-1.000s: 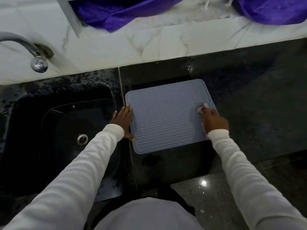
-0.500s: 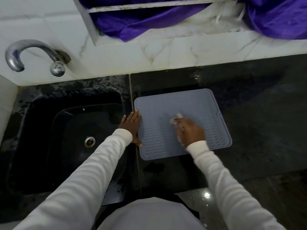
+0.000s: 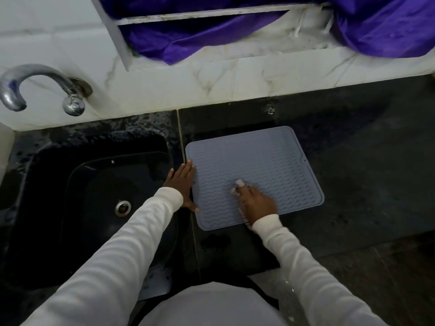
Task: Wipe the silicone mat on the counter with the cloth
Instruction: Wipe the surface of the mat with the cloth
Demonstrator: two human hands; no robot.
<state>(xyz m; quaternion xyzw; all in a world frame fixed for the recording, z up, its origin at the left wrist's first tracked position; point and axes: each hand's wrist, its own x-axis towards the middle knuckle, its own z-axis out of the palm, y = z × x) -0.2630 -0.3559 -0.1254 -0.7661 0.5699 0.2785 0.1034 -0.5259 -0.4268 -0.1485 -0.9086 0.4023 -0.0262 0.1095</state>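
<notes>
Grey ribbed mat (image 3: 263, 165) lies flat on the dark counter (image 3: 353, 175), just right of the black sink (image 3: 77, 198) and chrome tap (image 3: 35, 83). Right hand (image 3: 256, 204) grips a pale cloth (image 3: 239, 184) pressed onto the mat; left hand (image 3: 182, 184), fingers straight, presses the mat's left edge.

Dark counter (image 3: 353, 161) bearing grey silicone mat (image 3: 270, 165).

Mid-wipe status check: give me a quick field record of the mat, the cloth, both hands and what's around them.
mat: grey silicone mat, flat on dark counter, right of the sink
cloth: small pale cloth, mostly hidden under right hand
right hand: right hand holds cloth against mat's near-centre
left hand: left hand flat, fingers straight, pressing mat's left edge
surroundings: tap above sink; purple fabric behind
</notes>
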